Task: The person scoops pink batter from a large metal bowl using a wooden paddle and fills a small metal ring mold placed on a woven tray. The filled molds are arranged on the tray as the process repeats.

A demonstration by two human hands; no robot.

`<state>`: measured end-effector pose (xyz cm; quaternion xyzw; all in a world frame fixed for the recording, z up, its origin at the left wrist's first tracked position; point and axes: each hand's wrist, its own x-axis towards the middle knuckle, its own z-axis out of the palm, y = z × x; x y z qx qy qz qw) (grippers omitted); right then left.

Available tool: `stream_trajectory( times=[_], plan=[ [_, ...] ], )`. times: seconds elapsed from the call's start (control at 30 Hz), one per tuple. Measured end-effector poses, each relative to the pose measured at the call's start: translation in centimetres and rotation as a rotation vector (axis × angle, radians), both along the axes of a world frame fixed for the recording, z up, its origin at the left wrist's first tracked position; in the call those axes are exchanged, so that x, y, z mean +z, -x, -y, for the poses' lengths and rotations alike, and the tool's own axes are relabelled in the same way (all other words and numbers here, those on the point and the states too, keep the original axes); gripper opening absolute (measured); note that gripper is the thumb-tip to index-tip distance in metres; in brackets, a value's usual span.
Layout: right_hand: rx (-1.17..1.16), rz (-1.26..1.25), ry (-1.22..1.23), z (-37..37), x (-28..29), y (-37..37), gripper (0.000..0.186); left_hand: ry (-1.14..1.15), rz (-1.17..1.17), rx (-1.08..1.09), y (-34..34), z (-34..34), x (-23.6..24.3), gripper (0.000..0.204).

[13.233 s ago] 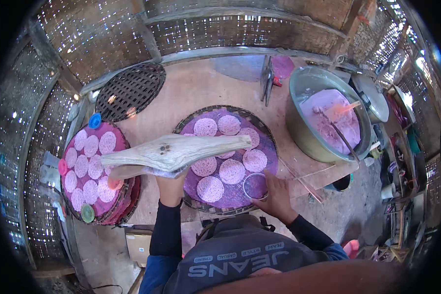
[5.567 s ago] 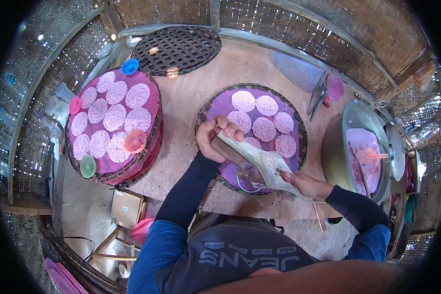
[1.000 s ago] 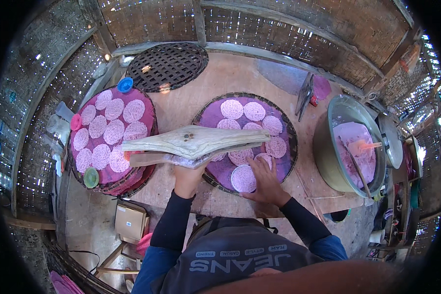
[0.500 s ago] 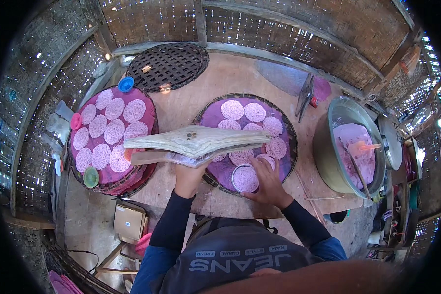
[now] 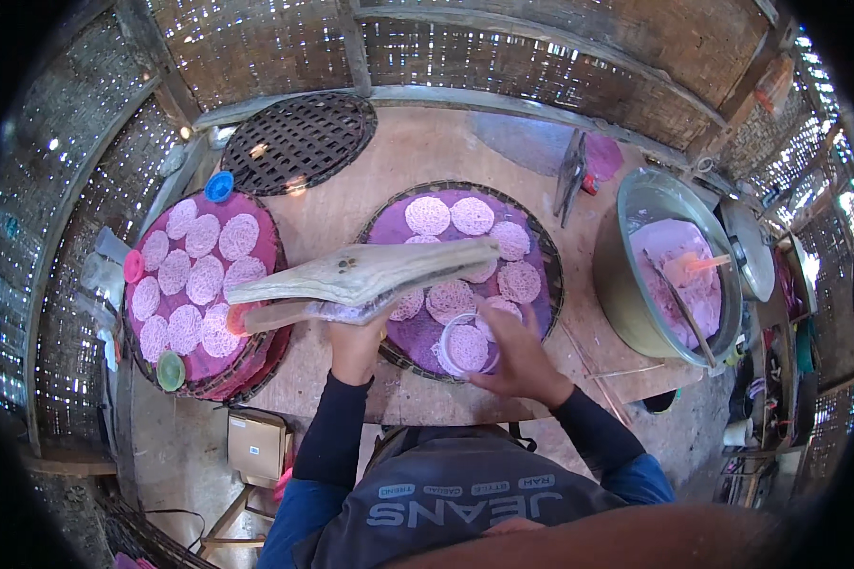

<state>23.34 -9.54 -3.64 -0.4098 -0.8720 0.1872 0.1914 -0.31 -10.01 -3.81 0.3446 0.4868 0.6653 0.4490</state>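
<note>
My left hand (image 5: 354,349) is closed around the underside of a long two-part wooden press (image 5: 370,270), its fingers mostly hidden beneath. The press hangs over a round woven tray (image 5: 555,313) lined with purple cloth. On that tray lie several flat pink discs of fine strands, among them a disc (image 5: 449,216) at the back. At the tray's near edge, my right hand (image 5: 522,360) grips a pale ring mould (image 5: 445,334) between thumb and fingers. The ring is tilted, and a pink strand disc (image 5: 468,347) shows through it.
To the left stands a stack of trays (image 5: 280,351) bearing more pink discs, with blue, red and green lids at its rim. A large basin (image 5: 626,284) of pink dough, with a stick and an orange scoop, is at right. A dark lattice tray (image 5: 299,142) lies behind.
My right hand has tilted the ring mould up from around the pink disc, where it sat flat before. The wooden press stays in my left hand. The whole view has shifted slightly.
</note>
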Motion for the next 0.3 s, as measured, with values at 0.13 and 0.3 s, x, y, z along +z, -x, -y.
stream_trajectory(
  times=[0.13,0.3],
  plan=[
    [0.066,0.085,-0.07,0.2,-1.2,1.6,0.096,0.037,-0.035,-0.001,-0.6,-0.6,0.2,0.046],
    [0.042,0.179,-0.021,0.1,-2.1,1.4,0.098,0.128,-0.004,-0.027,-0.7,-0.4,1.0,0.047]
  ],
)
